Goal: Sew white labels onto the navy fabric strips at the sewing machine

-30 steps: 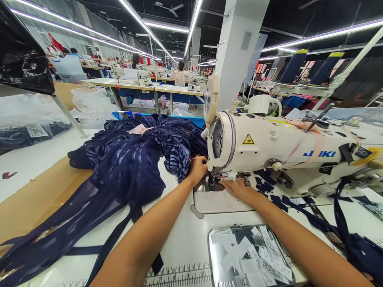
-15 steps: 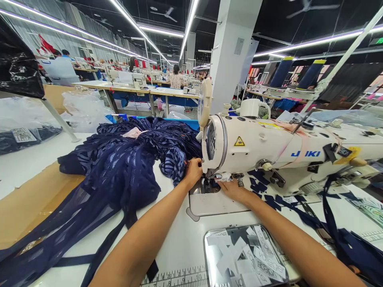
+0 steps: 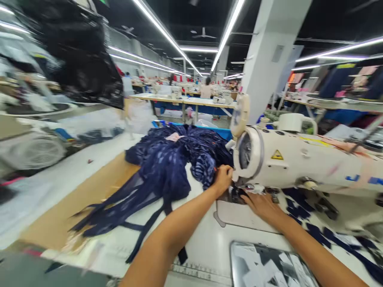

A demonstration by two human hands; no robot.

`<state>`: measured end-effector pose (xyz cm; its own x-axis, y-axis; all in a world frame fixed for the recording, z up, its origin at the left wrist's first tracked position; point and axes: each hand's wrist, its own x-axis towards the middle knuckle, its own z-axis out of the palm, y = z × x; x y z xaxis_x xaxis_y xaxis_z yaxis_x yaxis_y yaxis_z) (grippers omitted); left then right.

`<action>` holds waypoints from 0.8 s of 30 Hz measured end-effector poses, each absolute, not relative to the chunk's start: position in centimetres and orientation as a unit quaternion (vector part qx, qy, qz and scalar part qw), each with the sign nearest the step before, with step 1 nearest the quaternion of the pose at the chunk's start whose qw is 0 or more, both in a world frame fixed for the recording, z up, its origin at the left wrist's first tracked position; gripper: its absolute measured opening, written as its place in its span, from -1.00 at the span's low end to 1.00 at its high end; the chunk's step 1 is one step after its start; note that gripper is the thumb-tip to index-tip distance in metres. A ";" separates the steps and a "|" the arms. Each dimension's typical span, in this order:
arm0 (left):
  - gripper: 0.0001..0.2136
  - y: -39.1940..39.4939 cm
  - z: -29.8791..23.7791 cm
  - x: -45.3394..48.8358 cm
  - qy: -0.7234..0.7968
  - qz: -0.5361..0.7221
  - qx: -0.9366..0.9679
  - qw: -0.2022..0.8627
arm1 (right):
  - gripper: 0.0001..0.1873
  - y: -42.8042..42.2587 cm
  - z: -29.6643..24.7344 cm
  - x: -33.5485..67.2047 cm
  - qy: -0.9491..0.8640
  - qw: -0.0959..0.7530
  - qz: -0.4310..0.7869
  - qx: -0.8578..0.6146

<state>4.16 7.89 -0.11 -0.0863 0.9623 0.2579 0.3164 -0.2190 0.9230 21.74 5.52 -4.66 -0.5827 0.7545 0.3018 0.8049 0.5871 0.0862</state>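
A white sewing machine (image 3: 281, 155) stands on the table, its round end cover swung up. Left of the needle area, my left hand (image 3: 223, 180) is closed with curled fingers on the edge of the navy fabric (image 3: 158, 175). This fabric lies bunched in a large ruffled heap, with long straps trailing toward me. My right hand (image 3: 263, 204) lies palm down at the right of the presser foot, thumb and fingers stretched out on the machine bed. The machine head hides some of its fingertips. A small dark piece shows between the hands, blurred.
A metal tray (image 3: 254, 263) of white labels sits in front of my right forearm. Navy scraps (image 3: 299, 207) lie under the machine arm. Brown cardboard (image 3: 89, 199) covers the left table edge. A black plastic bag (image 3: 80, 56) hangs at upper left.
My view has swung left, so the machine, heap and tray appear further right and another machine shows at far left. Both hands keep about the same place by the needle area.
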 end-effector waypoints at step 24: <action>-0.65 -6.3 3.0 -15.9 0.398 0.193 0.850 -0.286 | -0.64 -0.7 -0.8 18.0 -0.906 0.222 -0.145 -0.329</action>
